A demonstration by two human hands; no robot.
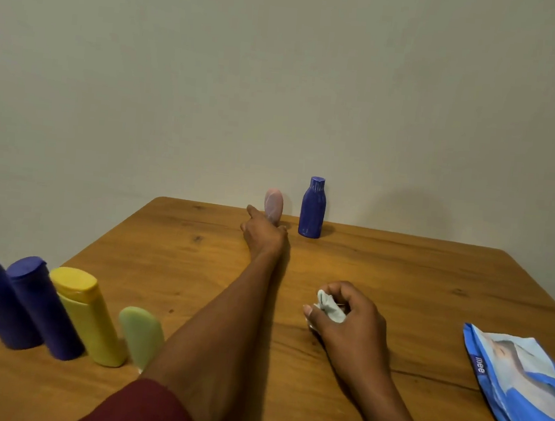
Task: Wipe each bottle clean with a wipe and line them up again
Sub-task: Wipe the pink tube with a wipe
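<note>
The left hand (264,231) reaches to the far edge of the bench (397,281), at 12 o'clock, fingers curled round the base of an upright pink bottle (273,205). Just beside it at 3 o'clock stands a blue bottle (312,210). The right hand (344,312) rests mid-bench, gripping a crumpled wipe (329,307). At 9 o'clock a row stands together: two blue bottles (13,301), a yellow bottle (89,316) and a green bottle (141,332). A wipe pack (522,393) lies at 4 o'clock.
</note>
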